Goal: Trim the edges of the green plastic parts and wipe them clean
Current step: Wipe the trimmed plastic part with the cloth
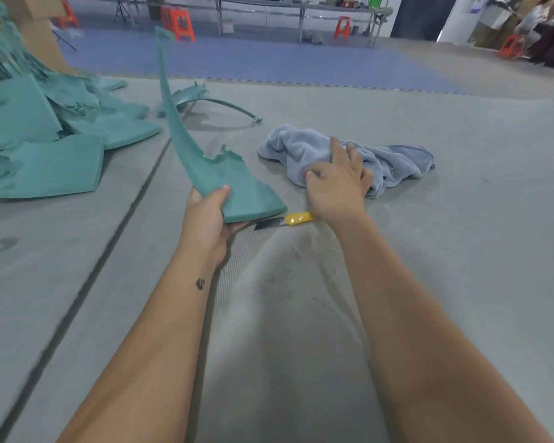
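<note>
My left hand [210,215] grips the wide lower end of a long curved green plastic part [202,161], which rises up and away to a narrow tip. Its right edge is ragged. My right hand [338,183] rests on a crumpled light blue cloth [394,163] on the grey floor mat, the thumb and fingers curling into the fabric. A yellow utility knife [293,219] with its blade out lies on the mat between my hands, just under my right wrist.
A pile of green plastic parts [42,132] fills the left side. One more green curved part [211,102] lies behind the held piece. Further back are a blue floor area, orange stools [178,22] and long tables [301,8].
</note>
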`<state>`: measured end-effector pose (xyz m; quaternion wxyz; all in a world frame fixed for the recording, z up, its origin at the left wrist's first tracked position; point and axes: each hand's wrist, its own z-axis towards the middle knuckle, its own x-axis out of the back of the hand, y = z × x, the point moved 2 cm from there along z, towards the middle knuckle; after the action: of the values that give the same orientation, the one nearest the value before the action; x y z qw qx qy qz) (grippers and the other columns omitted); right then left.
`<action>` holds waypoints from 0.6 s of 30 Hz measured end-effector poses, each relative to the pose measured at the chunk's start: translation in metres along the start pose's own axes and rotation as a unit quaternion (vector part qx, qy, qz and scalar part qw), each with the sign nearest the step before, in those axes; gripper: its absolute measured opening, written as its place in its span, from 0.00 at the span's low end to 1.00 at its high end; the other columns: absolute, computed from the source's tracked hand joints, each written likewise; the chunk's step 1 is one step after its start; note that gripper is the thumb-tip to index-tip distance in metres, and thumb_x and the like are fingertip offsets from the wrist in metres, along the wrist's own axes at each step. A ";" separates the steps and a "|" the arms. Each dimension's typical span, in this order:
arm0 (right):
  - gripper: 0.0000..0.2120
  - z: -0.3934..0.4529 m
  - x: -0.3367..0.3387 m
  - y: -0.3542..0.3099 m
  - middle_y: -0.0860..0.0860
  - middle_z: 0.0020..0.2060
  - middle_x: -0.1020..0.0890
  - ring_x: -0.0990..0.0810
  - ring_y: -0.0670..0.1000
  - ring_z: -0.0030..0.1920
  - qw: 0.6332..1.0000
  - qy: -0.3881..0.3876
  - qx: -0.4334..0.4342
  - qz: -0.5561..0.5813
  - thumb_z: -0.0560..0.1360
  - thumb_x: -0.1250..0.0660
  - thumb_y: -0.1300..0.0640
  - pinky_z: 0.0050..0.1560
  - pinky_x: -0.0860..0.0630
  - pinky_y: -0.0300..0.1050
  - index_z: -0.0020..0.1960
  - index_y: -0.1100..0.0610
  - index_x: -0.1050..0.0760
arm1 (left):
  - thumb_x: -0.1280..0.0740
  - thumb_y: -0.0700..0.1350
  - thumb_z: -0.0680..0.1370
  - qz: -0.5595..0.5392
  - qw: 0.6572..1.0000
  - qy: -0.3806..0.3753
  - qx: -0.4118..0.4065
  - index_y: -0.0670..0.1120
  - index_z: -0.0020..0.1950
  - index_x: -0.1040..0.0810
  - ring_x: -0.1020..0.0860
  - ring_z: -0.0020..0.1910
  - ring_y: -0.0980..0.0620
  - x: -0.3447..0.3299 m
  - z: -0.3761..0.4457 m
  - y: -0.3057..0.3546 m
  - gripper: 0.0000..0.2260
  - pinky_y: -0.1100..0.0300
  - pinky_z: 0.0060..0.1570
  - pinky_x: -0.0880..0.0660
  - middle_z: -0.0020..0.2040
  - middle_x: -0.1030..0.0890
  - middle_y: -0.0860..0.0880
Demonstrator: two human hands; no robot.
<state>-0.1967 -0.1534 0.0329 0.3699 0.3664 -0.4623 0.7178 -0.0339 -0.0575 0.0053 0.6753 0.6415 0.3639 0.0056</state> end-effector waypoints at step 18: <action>0.18 -0.006 0.081 -0.005 0.50 0.24 0.44 0.46 0.54 0.28 0.951 0.264 -0.080 0.143 0.72 0.44 0.56 0.44 0.41 0.46 0.28 0.52 0.48 | 0.39 0.36 0.80 -0.014 1.000 0.004 -0.008 0.51 0.54 0.25 0.16 0.40 0.52 -0.001 0.002 -0.002 0.10 0.52 0.35 0.19 0.47 0.17 0.49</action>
<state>-0.2307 -0.1312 0.1035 0.4004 0.0631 -0.4516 0.7948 -0.0342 -0.0604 0.0037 0.6790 0.6310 0.3752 0.0016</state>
